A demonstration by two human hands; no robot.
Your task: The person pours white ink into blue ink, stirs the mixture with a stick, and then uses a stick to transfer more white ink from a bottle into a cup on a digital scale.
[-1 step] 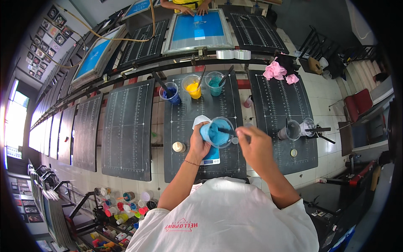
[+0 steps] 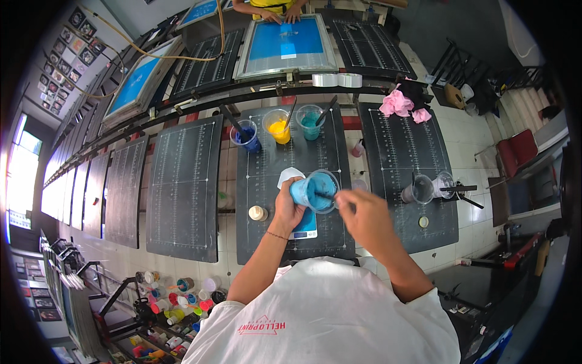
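Observation:
My left hand (image 2: 287,206) is wrapped round a clear plastic cup (image 2: 301,192) of light blue ink, tilted with its mouth to the right. In my right hand (image 2: 368,219) is a dark stirring stick (image 2: 325,196), its far end dipping into the ink. Below the cup, a blue digital scale (image 2: 306,224) lies on the black platen (image 2: 267,242), partly hidden by my left hand. A white piece (image 2: 291,176) shows behind the fingers. Farther back stand cups of dark blue ink (image 2: 248,143), yellow ink (image 2: 279,128) and teal ink (image 2: 310,126), each with a stick.
A small cream container (image 2: 257,213) stands left of my left hand. On the right platen (image 2: 400,158) are pink cloths (image 2: 397,103), two used cups (image 2: 419,189) and a small lid (image 2: 424,222). Across the rail, another person's hands (image 2: 284,14) touch a blue screen frame (image 2: 285,37).
My right hand has shifted slightly left and nearer to me, and the stick lies at a different angle in the cup. The cup has turned a little in my left hand.

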